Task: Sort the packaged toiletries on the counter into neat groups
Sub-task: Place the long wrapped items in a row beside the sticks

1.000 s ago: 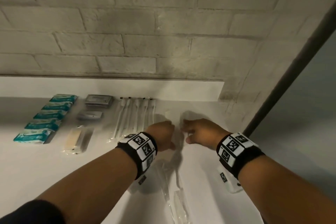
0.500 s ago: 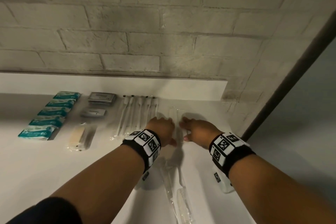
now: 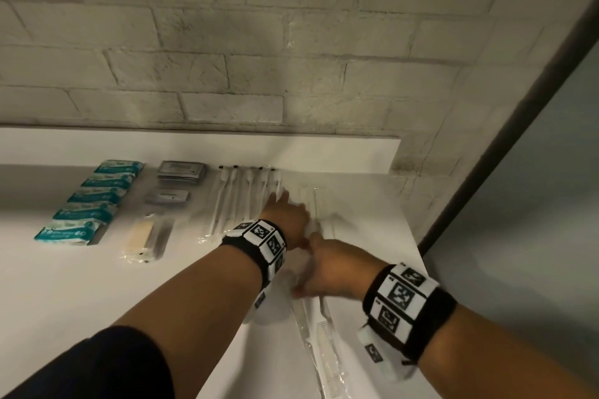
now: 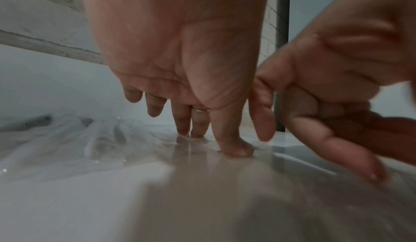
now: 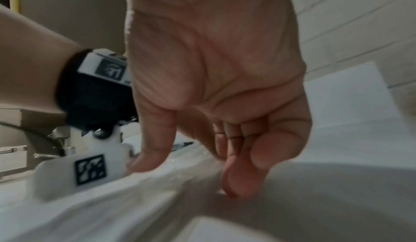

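Our left hand [image 3: 285, 220] has slid out toward 12 o'clock, flat-fingered on clear sleeves [image 3: 311, 201] beside the toothbrush row [image 3: 240, 197], while our right hand [image 3: 330, 269], loose and empty, has drawn back to the comb packets [image 3: 321, 343], so another group seems next.

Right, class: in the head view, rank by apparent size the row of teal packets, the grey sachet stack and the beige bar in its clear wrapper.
1. Row of teal packets
2. Beige bar and grey sachet stack: too alike to rank

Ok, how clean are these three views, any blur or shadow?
Head view: dim, sharp on the teal packets, arm shadows on the counter. Left wrist view: left hand clear, right hand motion-smeared. Right wrist view: soft all over, foreground blurred.
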A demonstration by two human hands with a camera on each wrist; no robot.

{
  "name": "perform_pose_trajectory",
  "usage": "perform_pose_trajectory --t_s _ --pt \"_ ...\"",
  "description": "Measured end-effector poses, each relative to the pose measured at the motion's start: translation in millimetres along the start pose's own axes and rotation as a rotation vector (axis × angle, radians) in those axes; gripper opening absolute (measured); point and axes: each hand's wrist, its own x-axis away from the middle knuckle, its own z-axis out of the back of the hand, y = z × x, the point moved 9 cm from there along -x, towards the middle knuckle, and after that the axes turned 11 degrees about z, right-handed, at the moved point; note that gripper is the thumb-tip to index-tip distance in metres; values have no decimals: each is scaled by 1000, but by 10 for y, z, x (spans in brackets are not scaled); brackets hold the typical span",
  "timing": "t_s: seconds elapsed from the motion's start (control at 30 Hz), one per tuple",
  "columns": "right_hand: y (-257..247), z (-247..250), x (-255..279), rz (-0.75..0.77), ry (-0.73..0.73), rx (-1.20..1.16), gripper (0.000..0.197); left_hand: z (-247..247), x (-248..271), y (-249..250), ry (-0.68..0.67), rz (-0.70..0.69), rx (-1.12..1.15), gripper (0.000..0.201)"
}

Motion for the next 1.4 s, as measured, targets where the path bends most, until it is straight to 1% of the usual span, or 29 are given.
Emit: perform_pose_trajectory --t_s 0.03,0.07,0.13,0.2,0.3,0.37,0.43,0.5,0.57,0.6,0.63,0.67,0.7,0.73,0.77,0.8,0.87,0.9,0.93,1.0,1.07,1.13,1.27,1.37,1.4 --pt "5 -61 -17 -28 -14 26 93 -4 -6 -7 2 -3 -7 72" --pt "46 -104 -39 -65 -20 11 93 -14 -9 -17 -2 -4 -9 71" --pt "112 -133 -38 -109 -35 -78 83 -29 -9 -29 -16 0 -7 74" --pt "181 -57 0 -111 -28 -176 67 -29 -9 -31 -21 2 -3 78" --pt "348 287 123 -101 50 -314 32 -35 -18 -43 -19 -2 -6 82" --pt "528 633 246 -126 162 -399 20 -43 -23 -58 -14 -1 -4 79" --pt "751 995 393 -176 346 -547 17 -46 -43 -71 0 -4 5 70" --pt "966 1228 517 -227 547 -749 17 -41 -68 -85 7 9 39 65" --pt "1095 1300 565 -249 715 -912 12 -42 -87 -78 11 12 20 62" --pt "1122 1271 556 -265 757 -957 9 -40 -96 -63 14 6 -5 61" --pt "1162 1188 525 -301 768 -986 10 -38 -109 -55 19 2 -22 60" --pt "1192 1063 479 -355 748 -1002 11 -34 -121 -51 22 1 -32 60" --pt "1244 901 434 -434 686 -995 8 -35 -129 -54 20 1 -38 60" --pt "1247 728 396 -512 591 -976 7 -36 -132 -56 16 1 -44 61" --pt "1274 588 346 -561 484 -889 12 -32 -134 -57 15 1 -49 61" --pt "1305 542 286 -562 392 -709 13 -18 -130 -52 26 0 -54 61" --pt "1291 681 181 -482 290 -156 11 59 -115 -16 99 -5 -27 58" --pt "1226 758 132 -416 283 43 20 106 -100 26 146 -12 4 56" --pt "1147 801 91 -331 292 126 31 134 -84 82 178 -25 28 56" --pt "958 776 14 -171 244 184 46 120 -59 220 175 -52 36 57" --pt "887 661 -73 -103 147 219 52 69 -64 318 128 -51 36 56" --pt "916 576 -153 -108 98 237 50 62 -85 347 104 -38 42 56" --pt "965 541 -211 -134 115 205 45 70 -100 347 79 -36 37 57" --pt "952 511 -230 -144 103 255 51 59 -99 343 60 -35 40 57" --pt "954 503 -221 -141 103 236 54 53 -100 341 54 -36 36 57"
